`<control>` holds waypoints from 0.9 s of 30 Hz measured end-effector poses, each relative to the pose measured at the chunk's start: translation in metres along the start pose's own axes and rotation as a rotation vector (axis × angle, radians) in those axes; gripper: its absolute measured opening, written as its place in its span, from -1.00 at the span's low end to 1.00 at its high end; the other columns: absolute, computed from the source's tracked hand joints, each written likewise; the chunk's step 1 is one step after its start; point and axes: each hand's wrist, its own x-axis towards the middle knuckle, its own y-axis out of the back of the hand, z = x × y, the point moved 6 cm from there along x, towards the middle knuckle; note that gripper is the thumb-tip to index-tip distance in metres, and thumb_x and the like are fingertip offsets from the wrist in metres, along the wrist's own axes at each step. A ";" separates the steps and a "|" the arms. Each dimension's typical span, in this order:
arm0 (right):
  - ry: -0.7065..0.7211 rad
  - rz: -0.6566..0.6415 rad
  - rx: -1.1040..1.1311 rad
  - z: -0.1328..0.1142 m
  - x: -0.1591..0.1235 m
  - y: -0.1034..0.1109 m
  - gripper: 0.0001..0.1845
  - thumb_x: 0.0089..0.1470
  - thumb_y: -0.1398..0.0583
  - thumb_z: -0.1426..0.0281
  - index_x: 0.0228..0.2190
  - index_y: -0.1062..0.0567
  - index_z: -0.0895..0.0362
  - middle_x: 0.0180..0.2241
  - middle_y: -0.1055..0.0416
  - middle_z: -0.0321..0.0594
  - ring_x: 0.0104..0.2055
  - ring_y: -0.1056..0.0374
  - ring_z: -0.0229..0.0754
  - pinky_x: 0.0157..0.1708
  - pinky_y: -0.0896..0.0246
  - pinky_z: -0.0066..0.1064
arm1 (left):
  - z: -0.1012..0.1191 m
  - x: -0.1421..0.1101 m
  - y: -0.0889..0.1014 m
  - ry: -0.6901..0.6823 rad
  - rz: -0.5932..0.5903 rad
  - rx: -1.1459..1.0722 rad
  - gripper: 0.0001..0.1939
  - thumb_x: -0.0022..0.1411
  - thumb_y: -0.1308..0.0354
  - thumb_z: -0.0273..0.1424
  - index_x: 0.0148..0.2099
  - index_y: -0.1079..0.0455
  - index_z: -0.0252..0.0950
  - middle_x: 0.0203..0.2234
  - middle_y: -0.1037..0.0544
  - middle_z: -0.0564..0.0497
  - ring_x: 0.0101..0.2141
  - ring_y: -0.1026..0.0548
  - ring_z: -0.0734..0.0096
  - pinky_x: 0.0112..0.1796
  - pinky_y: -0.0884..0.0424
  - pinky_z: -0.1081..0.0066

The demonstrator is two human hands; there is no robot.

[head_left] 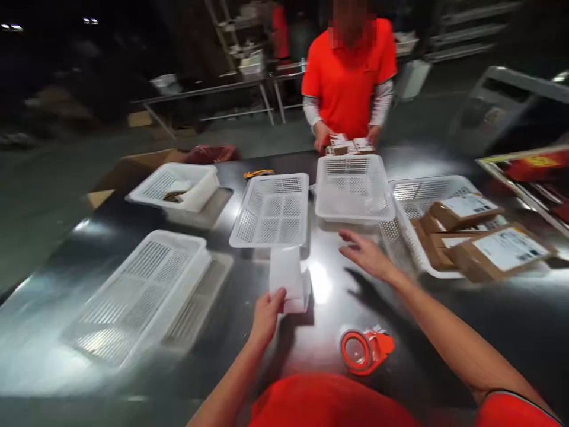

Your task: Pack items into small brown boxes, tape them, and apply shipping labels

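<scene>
My left hand (267, 311) pinches the lower left edge of a white, folded paper-like piece (285, 270), thumb on top. Its exact kind is unclear. The far end of this piece reaches the near rim of a white perforated basket (269, 228). With fingers apart and nothing in it, my right hand (367, 254) hovers over the table, just in front of a second white basket (353, 210). An orange tape dispenser (365, 351) with a roll of tape lies on the table between my forearms, near my body.
At right, a white basket (411, 198) holds several labelled cardboard boxes (507, 252). More baskets stand at left (137, 296) and far left (175, 184) on the shiny metal table (213, 362). A co-worker in an orange shirt (349, 77) handles small boxes (349, 145) across the table.
</scene>
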 end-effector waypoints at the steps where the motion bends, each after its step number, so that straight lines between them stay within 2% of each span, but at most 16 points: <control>1: -0.003 -0.132 0.190 -0.017 -0.005 -0.037 -0.44 0.13 -0.18 0.16 0.13 -0.38 0.10 0.08 -0.44 -0.03 0.08 -0.38 -0.05 0.01 -0.33 -0.18 | -0.004 -0.010 0.013 -0.011 0.030 -0.042 -0.43 0.07 -0.20 0.12 -0.47 -0.41 -0.36 -0.64 -0.42 0.03 -0.55 -0.39 0.38 -0.53 -0.28 0.41; 3: -0.036 -0.331 0.473 -0.051 -0.017 -0.099 -0.45 0.04 -0.24 0.16 0.05 -0.43 0.13 -0.06 -0.51 -0.07 -0.08 -0.44 -0.10 -0.13 -0.38 -0.24 | -0.001 -0.022 0.029 -0.075 0.029 -0.130 -0.42 -0.01 -0.22 0.14 -0.47 -0.44 -0.36 -0.67 -0.40 0.03 -0.56 -0.36 0.38 -0.56 -0.20 0.43; 4: -0.058 -0.377 0.566 -0.066 -0.020 -0.122 -0.48 0.00 -0.27 0.15 -0.03 -0.47 0.15 -0.15 -0.54 -0.11 -0.17 -0.45 -0.13 -0.21 -0.39 -0.27 | 0.003 -0.026 0.035 -0.109 0.024 -0.161 -0.42 -0.03 -0.23 0.14 -0.44 -0.46 -0.37 -0.67 -0.40 0.03 -0.57 -0.35 0.39 -0.57 -0.16 0.45; 5: -0.083 -0.388 0.627 -0.079 -0.021 -0.140 -0.52 -0.05 -0.29 0.15 -0.13 -0.51 0.17 -0.26 -0.54 -0.16 -0.28 -0.43 -0.16 -0.29 -0.38 -0.30 | 0.006 -0.030 0.043 -0.132 0.030 -0.180 -0.43 -0.04 -0.25 0.12 -0.42 -0.48 -0.37 -0.67 -0.40 0.04 -0.58 -0.33 0.41 -0.59 -0.13 0.46; 7: -0.121 -0.322 0.669 -0.101 -0.018 -0.160 -0.62 -0.14 -0.32 0.16 -0.34 -0.52 0.18 -0.45 -0.49 -0.27 -0.42 -0.35 -0.22 -0.42 -0.31 -0.37 | 0.007 -0.040 0.061 -0.145 0.080 -0.207 -0.45 -0.07 -0.29 0.09 -0.40 -0.50 -0.37 -0.67 -0.40 0.06 -0.61 -0.26 0.47 -0.61 -0.07 0.49; 10: -0.096 -0.118 0.642 -0.125 -0.007 -0.169 -0.68 -0.20 -0.32 0.17 -0.47 -0.49 0.16 -0.55 -0.41 -0.33 -0.48 -0.28 -0.26 -0.45 -0.23 -0.40 | -0.005 -0.060 0.090 -0.131 0.069 -0.289 -0.49 -0.06 -0.32 0.03 -0.36 -0.53 -0.38 -0.65 -0.44 0.05 -0.59 -0.30 0.46 -0.58 -0.13 0.49; 13: -0.032 0.150 0.614 -0.138 0.000 -0.167 -0.63 -0.13 -0.29 0.11 -0.40 -0.49 0.16 -0.47 -0.47 -0.26 -0.41 -0.32 -0.21 -0.36 -0.27 -0.36 | -0.033 -0.078 0.103 -0.035 -0.114 -0.348 -0.59 -0.12 -0.42 -0.12 -0.33 -0.55 -0.36 -0.62 -0.49 0.02 -0.51 -0.44 0.33 -0.50 -0.28 0.45; 16: 0.041 0.309 0.575 -0.144 0.002 -0.169 -0.61 -0.05 -0.25 0.11 -0.31 -0.49 0.17 -0.36 -0.51 -0.20 -0.29 -0.37 -0.18 -0.22 -0.32 -0.32 | -0.063 -0.085 0.103 0.101 -0.265 -0.458 -0.66 -0.15 -0.46 -0.26 -0.32 -0.56 -0.33 -0.61 -0.52 0.01 -0.48 -0.50 0.26 -0.47 -0.36 0.40; 18: 0.085 0.345 0.547 -0.149 0.001 -0.173 -0.64 -0.02 -0.24 0.13 -0.31 -0.48 0.16 -0.34 -0.51 -0.21 -0.27 -0.38 -0.18 -0.17 -0.32 -0.31 | -0.073 -0.075 0.109 0.125 -0.242 -0.569 -0.68 -0.11 -0.44 -0.24 -0.33 -0.54 -0.34 -0.62 -0.52 -0.01 -0.49 -0.51 0.25 -0.47 -0.39 0.37; 20: 0.126 0.353 0.515 -0.159 -0.005 -0.178 -0.68 -0.02 -0.26 0.14 -0.35 -0.48 0.14 -0.39 -0.48 -0.24 -0.30 -0.37 -0.19 -0.19 -0.32 -0.31 | -0.074 -0.056 0.124 0.084 -0.134 -0.656 -0.68 -0.07 -0.41 -0.21 -0.35 -0.52 -0.36 -0.62 -0.51 -0.03 -0.49 -0.51 0.25 -0.45 -0.41 0.34; 22: 0.165 0.283 0.480 -0.175 -0.018 -0.189 -0.70 -0.03 -0.29 0.14 -0.38 -0.49 0.12 -0.42 -0.47 -0.26 -0.34 -0.37 -0.19 -0.24 -0.33 -0.32 | -0.068 -0.034 0.152 0.009 -0.002 -0.700 -0.69 -0.01 -0.36 -0.21 -0.34 -0.51 -0.38 -0.59 -0.52 -0.05 -0.48 -0.52 0.25 -0.39 -0.44 0.31; 23: 0.180 0.206 0.466 -0.186 -0.026 -0.197 -0.71 -0.03 -0.30 0.14 -0.40 -0.50 0.11 -0.44 -0.48 -0.26 -0.36 -0.37 -0.18 -0.27 -0.33 -0.33 | -0.065 -0.024 0.169 -0.026 0.059 -0.707 -0.70 0.03 -0.33 -0.22 -0.33 -0.51 -0.38 -0.57 -0.53 -0.05 -0.47 -0.52 0.26 -0.37 -0.45 0.31; 27: 0.250 -0.281 0.431 -0.231 -0.064 -0.247 -0.83 0.03 -0.28 0.22 -0.43 -0.59 0.06 -0.44 -0.54 -0.23 -0.39 -0.43 -0.15 -0.37 -0.33 -0.34 | -0.055 0.002 0.253 -0.140 0.249 -0.646 -0.81 0.09 -0.26 -0.35 -0.27 -0.53 -0.37 -0.47 -0.57 -0.05 -0.36 -0.55 0.24 -0.29 -0.45 0.33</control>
